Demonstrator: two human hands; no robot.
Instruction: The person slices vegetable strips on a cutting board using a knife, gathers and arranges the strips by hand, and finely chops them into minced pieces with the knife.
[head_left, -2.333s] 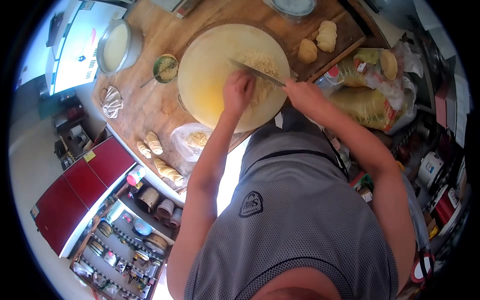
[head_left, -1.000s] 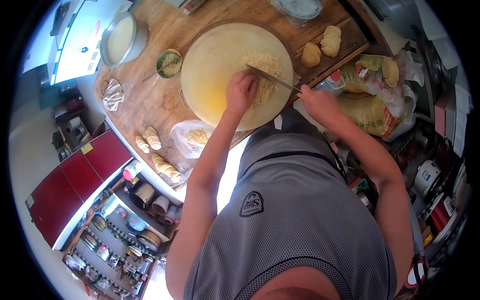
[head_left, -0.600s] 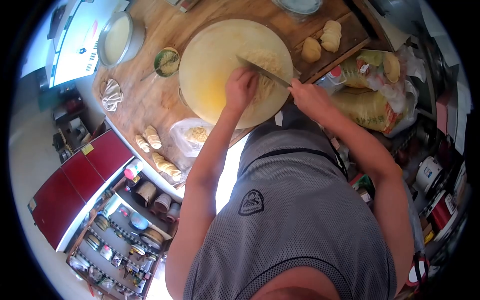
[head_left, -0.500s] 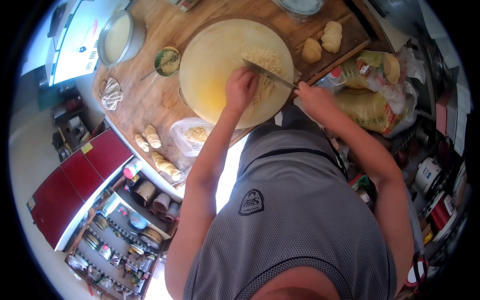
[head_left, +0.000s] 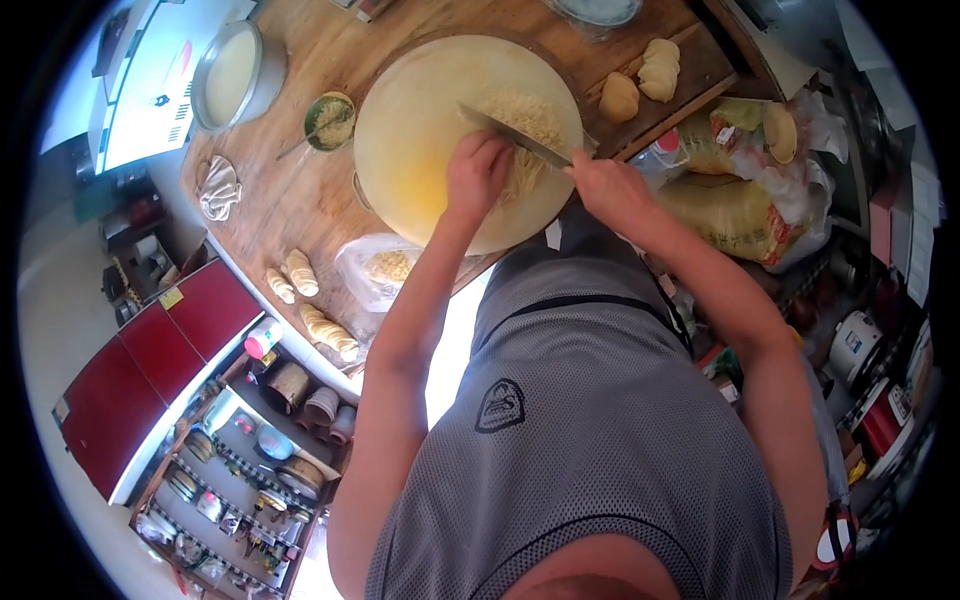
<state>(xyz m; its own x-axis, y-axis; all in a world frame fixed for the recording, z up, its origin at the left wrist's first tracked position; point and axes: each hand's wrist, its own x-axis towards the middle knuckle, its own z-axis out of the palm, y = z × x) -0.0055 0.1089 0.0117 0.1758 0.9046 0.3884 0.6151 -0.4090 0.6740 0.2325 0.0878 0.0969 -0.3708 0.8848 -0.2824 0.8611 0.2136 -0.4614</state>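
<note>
A round, pale cutting board (head_left: 410, 130) lies on the wooden table. My right hand (head_left: 607, 190) is closed round the handle of a knife (head_left: 520, 138), whose blade points up and left across the board. Close against the blade, my left hand (head_left: 477, 180) rests on the board with its fingers curled; what lies beneath them is hidden. Finely chopped pale food (head_left: 530, 115) is heaped on the far side of the blade. Thin pale strips (head_left: 524, 180) lie on the near side, between my hands.
On the table (head_left: 270, 215) are a metal pot (head_left: 268, 80), a green bowl (head_left: 318, 137) with a spoon, a cloth (head_left: 219, 188), a plastic bag (head_left: 360, 278) of chopped food, twisted dough pieces (head_left: 327, 332) and dough lumps (head_left: 619, 98). Yellow sacks (head_left: 715, 215) stand at the right.
The knife and my right hand have shifted up and left since half a second ago, after moving back and forth earlier. My left hand stays curled beside the blade.
</note>
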